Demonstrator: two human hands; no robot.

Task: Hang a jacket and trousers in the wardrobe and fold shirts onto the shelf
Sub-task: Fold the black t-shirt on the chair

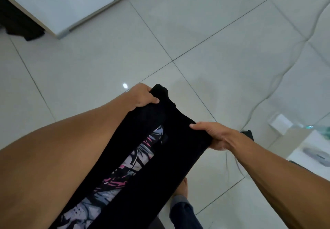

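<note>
Item: black printed shirt (pixel 171 139), shirt-folding step, held in mid-air over the tiled floor (pixel 89 64).

My left hand (pixel 142 95) and right hand (pixel 212 136) each pinch a top corner, thumbs over and fingers curled under, sides already turned in. Next, I judge: halve it lengthwise, then carry it to the shelf, not in view.

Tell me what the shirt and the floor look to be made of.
Shirt: soft matte black knit, probably cotton jersey; it bunches where both hands grip it, and its pink and grey print looks flat. Floor: large pale tiles, likely glazed ceramic or porcelain; thin grout lines and a bright lamp reflection show the gloss.
</note>
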